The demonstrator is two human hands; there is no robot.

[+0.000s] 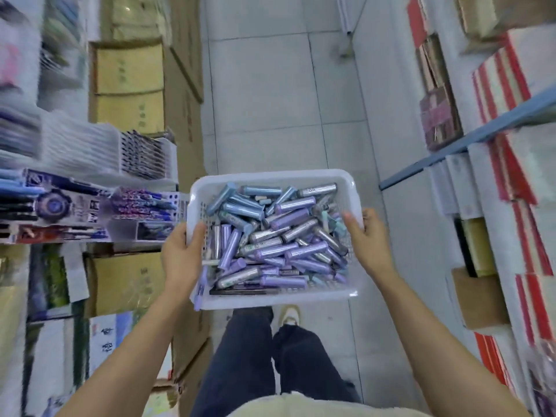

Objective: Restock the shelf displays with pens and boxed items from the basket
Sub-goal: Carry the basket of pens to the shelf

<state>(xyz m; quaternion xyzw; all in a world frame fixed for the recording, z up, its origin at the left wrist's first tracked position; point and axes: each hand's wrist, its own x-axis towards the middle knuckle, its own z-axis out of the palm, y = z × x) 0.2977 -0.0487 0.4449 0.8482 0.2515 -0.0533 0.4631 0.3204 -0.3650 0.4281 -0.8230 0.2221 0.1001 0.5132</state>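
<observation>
Your left hand (183, 251) and right hand (369, 239) grip the carried basket (270, 175) of pens (279, 233); freeing one to stock the shelf (144, 203) probably comes next.

A pale tiled floor (264, 100) runs between two shelves, with brown cardboard boxes (186, 55) standing along its left edge. The left shelf (132, 245) bears pen displays (141, 203) in rows; the blue-edged right shelf (469, 142) carries stacked red-and-white boxes (505, 79)
</observation>
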